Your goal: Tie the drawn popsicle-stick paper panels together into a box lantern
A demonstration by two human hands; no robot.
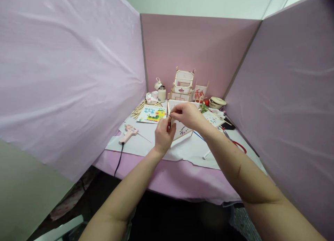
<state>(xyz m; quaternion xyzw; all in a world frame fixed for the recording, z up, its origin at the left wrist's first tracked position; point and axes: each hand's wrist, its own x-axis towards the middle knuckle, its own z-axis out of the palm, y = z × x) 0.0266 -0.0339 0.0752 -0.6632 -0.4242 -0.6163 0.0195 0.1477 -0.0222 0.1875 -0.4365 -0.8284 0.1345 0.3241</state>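
At the middle of the table stands a white paper panel [179, 127] edged with thin wooden sticks, with small coloured marks near its lower edge. Its left edge is pinched in my left hand [164, 135], whose fingers are closed. My right hand [189, 115] reaches across the panel's top, thumb and fingers pressed together just above the left fingertips. Whatever lies between the right fingertips is too small to make out. Behind the hands, another white stick-edged piece [182, 102] is partly covered.
To the left lie a pink glue gun [128, 134] with a black cord, a caterpillar picture [152, 114] and wooden sticks [138, 110]. A stick-built chair-like model [182, 81] stands behind. On the right are a white marker [206, 155], red-handled scissors [239, 146] and bowls [217, 102].
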